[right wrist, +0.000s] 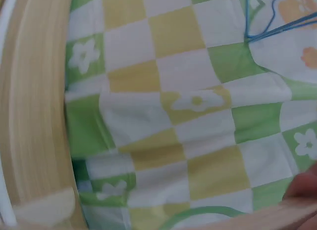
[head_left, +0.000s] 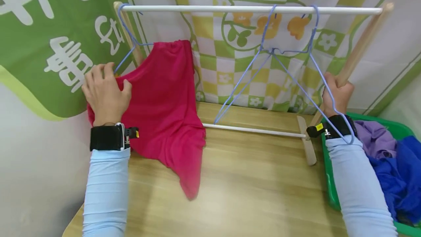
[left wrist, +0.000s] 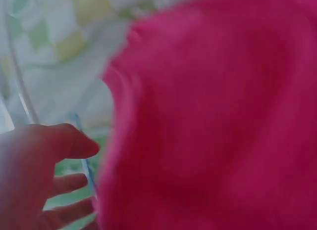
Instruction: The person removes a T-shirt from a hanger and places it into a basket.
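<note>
head: high, angled down | left wrist: close, garment [left wrist: 213,116] | right wrist: facing curtain [right wrist: 163,91] all share

Head view is bright and evenly lit, faint sheen and soft shadows on the wooden table [head_left: 236,193], red garment's [head_left: 161,101] lower tip slightly blurred; left wrist is dim, hazy, left hand [left wrist: 34,175] and garment out of focus; right wrist greyish, softish, curtain [right wrist: 188,121] pattern readable.

A red garment [head_left: 161,98] hangs from the rack [head_left: 210,8] the right hand [head_left: 338,96] grips.
</note>
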